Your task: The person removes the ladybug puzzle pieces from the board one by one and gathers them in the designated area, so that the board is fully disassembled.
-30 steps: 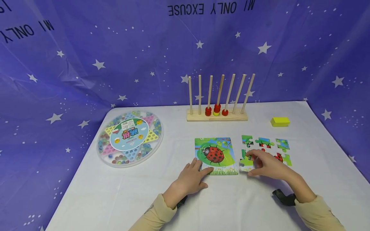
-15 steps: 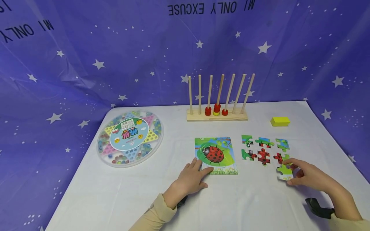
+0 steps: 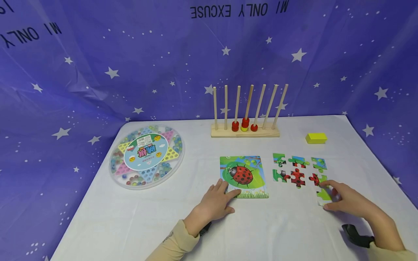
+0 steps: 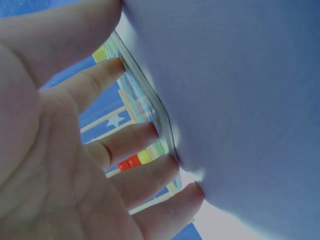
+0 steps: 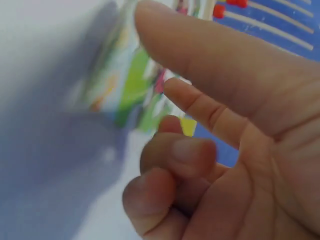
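Note:
My left hand (image 3: 213, 203) lies with spread fingers on the lower left of a square ladybug picture board (image 3: 242, 174). In the left wrist view its fingertips touch the board's edge (image 4: 155, 100). My right hand (image 3: 351, 201) pinches a green and white jigsaw piece (image 3: 323, 196) between thumb and forefinger, at the lower right of the loose pieces. The right wrist view shows that piece (image 5: 132, 80) blurred beside the thumb, with the other fingers curled in. Just above it lies a piece with red and green (image 3: 315, 178), partly covered by my forefinger.
Several more jigsaw pieces (image 3: 298, 178) lie in spaced rows right of the board. Behind stands a wooden peg rack (image 3: 245, 134) with red and yellow beads. A yellow block (image 3: 316, 138) sits at the back right, a round marble game box (image 3: 147, 156) at the left.
My right hand has carried the jigsaw piece from beside the board to the right, below the last column, then shifted it slightly right and nearer. The left hand has not moved.

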Demonstrator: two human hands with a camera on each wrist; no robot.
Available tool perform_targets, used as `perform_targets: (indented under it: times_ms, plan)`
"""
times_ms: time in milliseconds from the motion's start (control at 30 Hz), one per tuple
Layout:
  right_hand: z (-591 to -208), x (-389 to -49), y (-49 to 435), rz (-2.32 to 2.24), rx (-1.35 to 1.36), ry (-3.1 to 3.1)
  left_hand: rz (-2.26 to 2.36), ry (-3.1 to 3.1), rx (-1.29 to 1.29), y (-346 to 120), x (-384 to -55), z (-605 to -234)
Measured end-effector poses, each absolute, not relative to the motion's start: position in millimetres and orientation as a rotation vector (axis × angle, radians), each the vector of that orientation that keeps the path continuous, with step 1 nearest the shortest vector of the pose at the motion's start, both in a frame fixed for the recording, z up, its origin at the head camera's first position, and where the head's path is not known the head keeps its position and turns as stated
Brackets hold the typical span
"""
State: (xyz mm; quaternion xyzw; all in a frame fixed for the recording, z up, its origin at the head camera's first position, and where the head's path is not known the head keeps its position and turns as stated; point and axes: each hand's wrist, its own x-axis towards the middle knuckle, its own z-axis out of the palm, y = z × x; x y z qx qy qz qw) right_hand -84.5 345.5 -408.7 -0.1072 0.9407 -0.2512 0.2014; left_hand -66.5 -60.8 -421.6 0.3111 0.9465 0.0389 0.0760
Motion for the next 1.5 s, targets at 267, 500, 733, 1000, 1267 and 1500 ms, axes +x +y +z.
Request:
perform_targets:
  times_ms: [267, 500, 733, 1000, 1267, 1500]
  plan:
    - [-390.8, -97.3, 290.2, -0.786, -0.486, 2.679, 0.099, 2.839, 0.929, -60.0, -68.1, -422.7]
    - [-394.7, -111.0, 226.1, -0.77, -0.761, 2.671, 0.084, 2.835, 0.926, -61.0, -66.7, -419.5]
    - [-410.4, -112.4, 169.6, -0.631, -0.929, 2.682, 0.007, 2.844, 0.929, -61.6, -66.7, -415.3]
    - [-414.4, -111.2, 151.2, -0.603, -0.924, 2.704, -0.017, 2.848, 0.935, -60.4, -64.9, -415.4]
    - [-417.4, -113.4, 148.9, -0.739, -0.823, 2.647, -0.053, 2.854, 0.881, -58.0, -63.0, -416.5]
    - [-420.0, -114.2, 149.1, -0.832, -0.812, 2.577, -0.038, 2.87, 0.851, -57.5, -63.3, -419.3]
